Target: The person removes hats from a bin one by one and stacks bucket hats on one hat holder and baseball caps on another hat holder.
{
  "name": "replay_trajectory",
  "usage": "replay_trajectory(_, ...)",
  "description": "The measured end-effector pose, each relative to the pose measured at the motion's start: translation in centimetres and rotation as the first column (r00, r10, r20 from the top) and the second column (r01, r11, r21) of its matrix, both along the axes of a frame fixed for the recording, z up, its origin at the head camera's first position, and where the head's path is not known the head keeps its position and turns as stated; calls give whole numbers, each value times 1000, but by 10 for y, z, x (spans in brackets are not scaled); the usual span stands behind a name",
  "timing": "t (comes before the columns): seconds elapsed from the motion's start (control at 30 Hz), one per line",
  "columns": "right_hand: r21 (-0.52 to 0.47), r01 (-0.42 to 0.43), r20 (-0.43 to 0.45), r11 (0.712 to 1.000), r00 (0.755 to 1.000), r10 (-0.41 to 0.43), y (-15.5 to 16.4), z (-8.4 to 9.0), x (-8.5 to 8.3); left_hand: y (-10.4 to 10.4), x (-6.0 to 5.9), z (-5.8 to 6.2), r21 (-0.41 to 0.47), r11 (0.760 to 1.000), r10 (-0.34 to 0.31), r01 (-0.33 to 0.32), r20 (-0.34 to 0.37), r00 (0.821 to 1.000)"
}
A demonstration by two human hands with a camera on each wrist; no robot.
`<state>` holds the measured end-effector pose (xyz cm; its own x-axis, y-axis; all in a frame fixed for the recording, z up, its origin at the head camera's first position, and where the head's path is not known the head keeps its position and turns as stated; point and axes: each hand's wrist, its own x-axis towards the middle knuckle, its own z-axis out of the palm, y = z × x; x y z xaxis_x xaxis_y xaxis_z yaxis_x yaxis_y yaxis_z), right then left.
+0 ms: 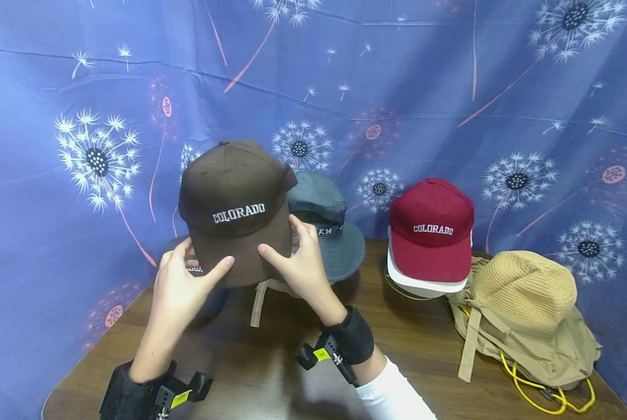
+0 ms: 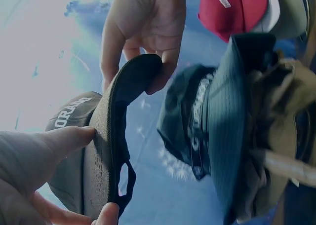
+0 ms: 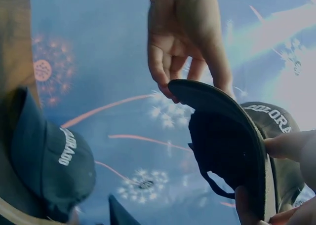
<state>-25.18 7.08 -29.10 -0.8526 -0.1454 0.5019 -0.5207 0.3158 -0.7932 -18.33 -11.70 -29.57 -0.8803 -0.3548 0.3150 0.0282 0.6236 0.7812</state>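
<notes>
Brown cap [image 1: 234,204] held up above the worktop [image 1: 271,356], in front of the grey bucket hat [image 1: 323,224]. Left hand [image 1: 179,289] and right hand [image 1: 300,265] each pinch one side of its brim, thumb on top, fingers [image 3: 163,72] curled beneath. Judged step: carrying the lifted cap. Setting it down calls for a level descent, clear of the grey hat.

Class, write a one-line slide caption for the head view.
Both hands hold a brown COLORADO cap by its brim above a table of hats.
</notes>
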Motion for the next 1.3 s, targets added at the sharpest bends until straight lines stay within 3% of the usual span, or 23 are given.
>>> replay_trajectory(0.23,-54,-32,60,998,998,36,35,7,2,20,2,1,135,985,-103,103,-10,995)
replay_trajectory(0.4,-106,-49,122,993,991,62,55,9,1,32,5,0,265,946,-187,189,-35,982)
replay_trajectory(0.57,-147,-64,177,987,980,90,74,13,3,41,8,-1,336,903,-258,266,-70,964)
replay_trajectory(0.67,-184,-79,207,980,971,117,87,15,4,47,9,-2,406,850,-316,337,-119,941)
replay_trajectory(0.8,-263,-129,230,956,954,192,101,16,5,55,10,-3,506,734,-406,453,-207,890)
replay_trajectory(0.9,-296,-176,235,939,939,250,109,15,3,59,10,-3,535,665,-466,521,-248,849)
replay_trajectory(1.17,-192,-215,202,957,946,253,131,14,-3,68,6,-8,504,582,-518,638,-376,769)
replay_trajectory(1.3,-174,-239,191,955,943,271,139,17,-4,76,5,-8,519,541,-527,662,-405,747)
